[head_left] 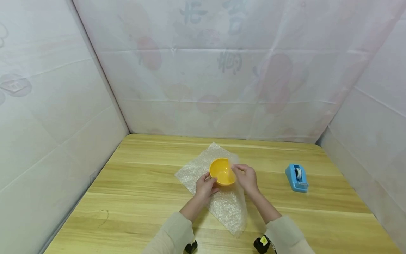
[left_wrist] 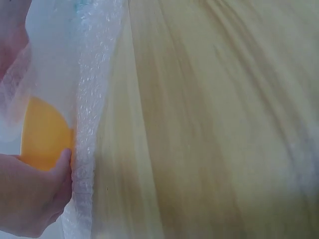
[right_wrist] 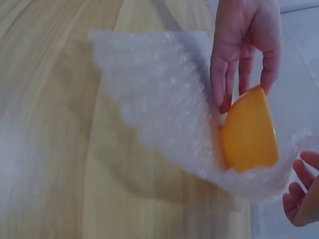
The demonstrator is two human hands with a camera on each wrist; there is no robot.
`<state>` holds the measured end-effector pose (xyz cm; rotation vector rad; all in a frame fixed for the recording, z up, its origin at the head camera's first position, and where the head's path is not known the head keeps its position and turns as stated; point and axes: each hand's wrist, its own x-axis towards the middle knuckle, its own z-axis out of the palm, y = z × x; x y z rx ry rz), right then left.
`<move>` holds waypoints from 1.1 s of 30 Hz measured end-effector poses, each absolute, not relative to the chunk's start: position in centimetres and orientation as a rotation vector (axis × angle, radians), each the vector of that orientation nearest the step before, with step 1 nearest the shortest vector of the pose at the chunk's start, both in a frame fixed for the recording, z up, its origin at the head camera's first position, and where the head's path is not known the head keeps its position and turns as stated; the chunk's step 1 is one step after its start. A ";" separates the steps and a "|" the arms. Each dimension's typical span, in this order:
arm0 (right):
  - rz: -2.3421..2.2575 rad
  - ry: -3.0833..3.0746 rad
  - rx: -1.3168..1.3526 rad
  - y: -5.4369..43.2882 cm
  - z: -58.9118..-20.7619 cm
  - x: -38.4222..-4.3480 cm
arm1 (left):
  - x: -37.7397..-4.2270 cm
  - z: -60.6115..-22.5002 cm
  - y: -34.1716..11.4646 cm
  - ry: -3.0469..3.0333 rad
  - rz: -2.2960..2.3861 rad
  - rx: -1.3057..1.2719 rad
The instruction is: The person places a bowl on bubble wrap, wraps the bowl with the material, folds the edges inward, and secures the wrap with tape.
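A yellow bowl [head_left: 219, 168] sits tilted over a sheet of bubble wrap [head_left: 226, 209] at the middle of the table, its inside showing in the head view. My left hand [head_left: 204, 186] grips its near left rim, thumb on the edge and fingers against the outside. With its fingertips, my right hand [head_left: 247, 177] pinches a raised edge of the wrap at the bowl's right rim. In the right wrist view the wrap curves up around the lower part of the bowl [right_wrist: 249, 134], and the left hand [right_wrist: 246, 45] holds the bowl from above.
A blue tape dispenser [head_left: 297, 178] with a roll of tape stands on the right of the wooden table [head_left: 136, 197]. Pale printed cloth [head_left: 203, 81] hangs behind the table and along both sides.
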<state>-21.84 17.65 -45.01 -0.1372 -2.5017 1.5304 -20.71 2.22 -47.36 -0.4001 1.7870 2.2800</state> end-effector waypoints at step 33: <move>0.714 -2.597 0.799 19.9 -49.3 -20.1 | -21.8 -46.5 -6.6 1.940 2.454 -0.793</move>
